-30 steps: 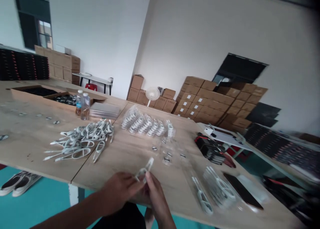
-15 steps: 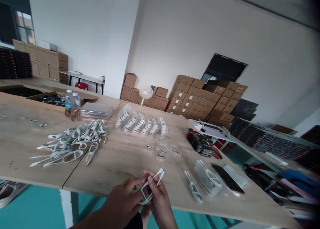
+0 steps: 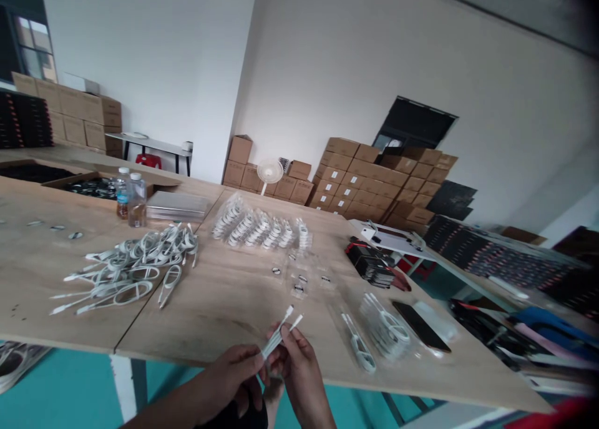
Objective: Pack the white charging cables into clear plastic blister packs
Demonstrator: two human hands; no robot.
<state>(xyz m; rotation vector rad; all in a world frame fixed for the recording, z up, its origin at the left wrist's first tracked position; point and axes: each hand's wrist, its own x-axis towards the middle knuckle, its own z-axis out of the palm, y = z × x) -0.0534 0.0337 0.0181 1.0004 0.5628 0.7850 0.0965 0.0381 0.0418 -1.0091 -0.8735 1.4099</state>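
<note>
A white charging cable (image 3: 272, 343), folded into a narrow bundle, is held between both hands over the table's front edge. My left hand (image 3: 241, 369) pinches the lower end of the bundle. Close to the two plug ends, my right hand (image 3: 294, 354) grips it with thumb and fingers, and the plugs point up and away from me. To the left lies a tangled pile of white cables (image 3: 135, 260), with one looped cable (image 3: 169, 285) apart from it. On the right, a bagged cable (image 3: 359, 345) lies beside a stack of bagged cables (image 3: 386, 326).
Rows of bagged cables (image 3: 257, 226) and small clear bags with black-and-white labels (image 3: 299, 285) lie farther back. A dark phone (image 3: 421, 326) rests at the right. Two bottles (image 3: 137, 201) stand behind the pile, near flat silver packs (image 3: 176, 205). Cartons (image 3: 365, 173) are stacked by the wall.
The cable's open loop has been drawn into a narrow, straighter bundle between my hands. My left hand has shifted to its lower end. The view has moved slightly.
</note>
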